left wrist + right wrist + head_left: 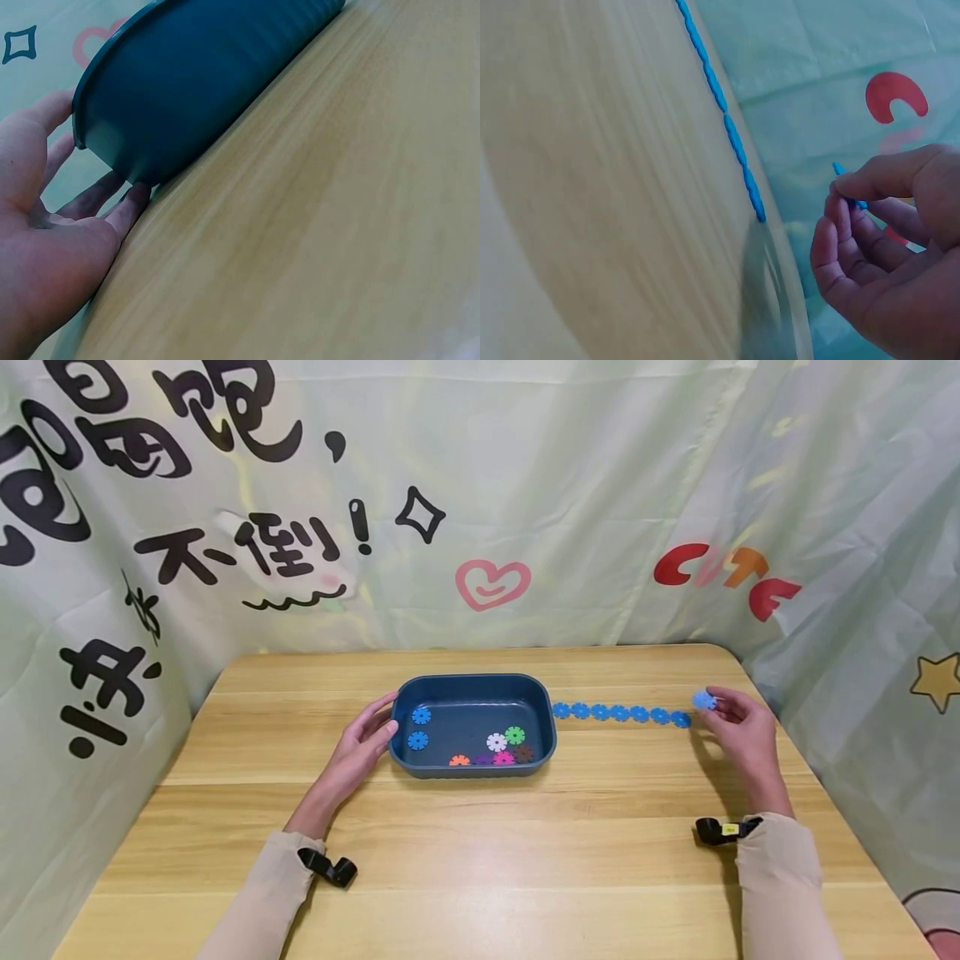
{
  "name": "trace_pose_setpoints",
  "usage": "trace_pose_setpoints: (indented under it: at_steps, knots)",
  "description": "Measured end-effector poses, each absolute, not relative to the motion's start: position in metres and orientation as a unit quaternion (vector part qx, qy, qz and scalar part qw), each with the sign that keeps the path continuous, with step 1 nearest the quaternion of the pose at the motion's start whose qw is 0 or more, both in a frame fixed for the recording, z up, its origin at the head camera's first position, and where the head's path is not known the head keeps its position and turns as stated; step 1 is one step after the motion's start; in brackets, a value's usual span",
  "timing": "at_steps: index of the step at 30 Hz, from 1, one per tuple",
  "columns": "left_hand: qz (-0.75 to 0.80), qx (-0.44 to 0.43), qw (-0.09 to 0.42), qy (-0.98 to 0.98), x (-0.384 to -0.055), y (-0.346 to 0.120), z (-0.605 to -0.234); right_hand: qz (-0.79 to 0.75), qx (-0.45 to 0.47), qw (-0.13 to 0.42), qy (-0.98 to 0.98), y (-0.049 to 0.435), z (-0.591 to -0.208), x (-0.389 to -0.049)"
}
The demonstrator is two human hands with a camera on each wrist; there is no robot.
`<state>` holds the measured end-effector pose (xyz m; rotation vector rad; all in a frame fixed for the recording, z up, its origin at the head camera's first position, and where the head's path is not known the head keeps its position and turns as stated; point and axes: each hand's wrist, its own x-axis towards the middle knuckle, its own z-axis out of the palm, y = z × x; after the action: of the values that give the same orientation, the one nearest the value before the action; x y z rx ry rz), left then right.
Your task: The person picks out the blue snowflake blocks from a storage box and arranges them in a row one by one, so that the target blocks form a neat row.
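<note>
In the head view, my left hand (358,750) holds the left end of a dark blue tray (472,772), thumb at its rim. The left wrist view shows fingertips (139,196) low against the tray's outer wall. My right hand (742,731) pinches a blue snowflake disc (703,700) between thumb and fingers, raised above the table. Just left of it, several blue snowflake discs (618,713) lie flat in a row running from the tray's right side. Inside the tray are two blue discs (417,741) at left, with white (497,742), green (514,735) and other coloured discs toward the front right.
The wooden table (480,860) has a rounded far edge against a pale printed curtain (585,485). Curtain also hangs at both sides. A black wrist camera (330,868) sits on the left sleeve, another (720,832) on the right.
</note>
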<state>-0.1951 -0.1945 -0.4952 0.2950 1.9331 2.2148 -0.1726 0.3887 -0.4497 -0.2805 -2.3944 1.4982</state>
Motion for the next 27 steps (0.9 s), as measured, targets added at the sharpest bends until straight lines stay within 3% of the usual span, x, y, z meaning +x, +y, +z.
trace_pose_setpoints:
  at_steps: [27]
  knots:
    - [0.732,0.087,0.088,0.669,-0.195,-0.194,-0.497,0.396,-0.119,0.057,-0.909,0.403,-0.462,-0.175]
